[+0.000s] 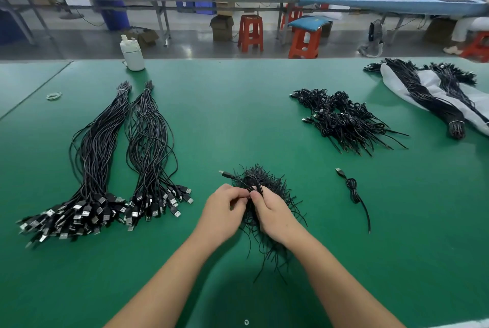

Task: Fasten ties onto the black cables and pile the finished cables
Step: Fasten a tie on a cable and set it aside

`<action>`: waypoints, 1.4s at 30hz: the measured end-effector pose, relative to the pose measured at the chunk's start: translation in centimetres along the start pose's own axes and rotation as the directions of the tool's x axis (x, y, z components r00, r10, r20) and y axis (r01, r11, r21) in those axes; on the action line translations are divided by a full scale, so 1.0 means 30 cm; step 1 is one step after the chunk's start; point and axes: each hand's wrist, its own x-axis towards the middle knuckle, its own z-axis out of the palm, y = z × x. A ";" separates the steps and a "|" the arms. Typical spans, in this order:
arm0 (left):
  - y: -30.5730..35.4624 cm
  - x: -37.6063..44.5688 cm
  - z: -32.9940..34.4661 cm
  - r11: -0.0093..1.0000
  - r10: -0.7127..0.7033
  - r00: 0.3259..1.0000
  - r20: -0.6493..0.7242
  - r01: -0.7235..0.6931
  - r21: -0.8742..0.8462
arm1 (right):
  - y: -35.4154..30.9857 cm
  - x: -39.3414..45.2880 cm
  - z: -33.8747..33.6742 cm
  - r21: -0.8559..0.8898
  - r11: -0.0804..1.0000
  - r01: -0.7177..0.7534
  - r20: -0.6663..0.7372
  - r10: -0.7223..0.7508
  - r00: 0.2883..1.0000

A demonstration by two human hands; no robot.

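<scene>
Cable bundles [105, 158] left, bottle [132, 53] behind.

table [238, 115]: matt green cloth-like | cable plugs [87, 212]: shiny metal | stools [250, 32]: glossy plastic

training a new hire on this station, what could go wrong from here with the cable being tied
1. Both hands, left hand and right hand, work right above the loose ties, so extra ties may snag in the coiled cable.
2. The single tied cable lies apart from the finished pile and might get overlooked.
</scene>
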 end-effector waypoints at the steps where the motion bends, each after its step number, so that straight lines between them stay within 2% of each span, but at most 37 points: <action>1: 0.000 -0.007 -0.001 0.997 0.037 0.999 -0.029 -0.035 0.062 | 0.000 0.002 0.000 0.015 1.000 0.002 -0.031 -0.001 1.000; 4: 0.006 -0.034 -0.019 0.921 0.245 0.959 -0.139 -0.186 0.342 | 0.002 0.004 -0.004 0.136 0.990 -0.041 -0.067 0.051 0.996; 6: 0.000 -0.035 -0.035 0.777 0.516 0.843 -0.152 -0.386 0.497 | 0.005 0.001 -0.009 0.263 0.958 -0.117 0.006 0.119 0.993; 7: -0.005 -0.029 -0.043 0.684 0.638 0.761 -0.117 -0.491 0.539 | 0.005 -0.002 -0.011 0.307 0.941 -0.145 0.065 0.132 0.989; 9: -0.003 -0.016 -0.061 0.537 0.767 0.642 -0.002 -0.640 0.549 | 0.004 -0.008 -0.014 0.336 0.924 -0.181 0.175 0.128 0.976; 11: 0.001 -0.001 -0.075 0.488 0.787 0.610 0.091 -0.706 0.513 | -0.003 -0.010 -0.015 0.356 0.909 -0.215 0.243 0.133 0.961; 13: 0.004 0.005 -0.080 0.558 0.744 0.664 0.073 -0.677 0.480 | -0.010 -0.009 -0.013 0.384 0.891 -0.243 0.290 0.133 0.948; 16: 0.004 0.006 -0.080 0.720 0.632 0.774 -0.040 -0.567 0.400 | -0.018 -0.020 -0.003 0.335 0.914 -0.229 0.322 0.118 0.939; 19: 0.015 0.002 -0.075 0.895 0.408 0.907 -0.108 -0.374 0.243 | -0.032 -0.027 0.006 0.079 0.996 -0.033 0.261 0.011 0.965; 22: 0.026 0.001 -0.076 0.989 0.140 0.984 -0.109 -0.133 0.069 | -0.033 -0.032 0.000 -0.261 0.951 0.165 0.211 -0.111 0.971; 24: 0.029 0.003 -0.084 0.999 0.037 0.997 -0.068 -0.036 0.014 | -0.036 -0.041 -0.006 -0.410 0.885 0.220 0.175 -0.160 0.971; 27: 0.028 0.020 -0.103 0.993 -0.102 0.995 0.017 0.103 -0.052 | -0.034 -0.053 0.000 -0.617 0.724 0.309 0.150 -0.277 0.949; 29: 0.025 0.026 -0.111 0.985 -0.157 0.985 0.072 0.161 -0.064 | -0.029 -0.060 0.003 -0.691 0.638 0.340 0.160 -0.323 0.933; 34: 0.003 0.023 -0.111 0.977 -0.195 0.969 0.150 0.205 -0.055 | -0.021 -0.074 0.015 -0.752 0.525 0.399 0.239 -0.348 0.907; 38: -0.013 0.020 -0.101 0.977 -0.205 0.971 0.124 0.212 -0.040 | -0.011 -0.065 0.020 -0.779 0.437 0.449 0.305 -0.362 0.881; 42: -0.021 0.024 -0.096 0.982 -0.191 0.976 0.107 0.190 0.019 | -0.004 -0.056 0.016 -0.777 0.437 0.453 0.309 -0.361 0.880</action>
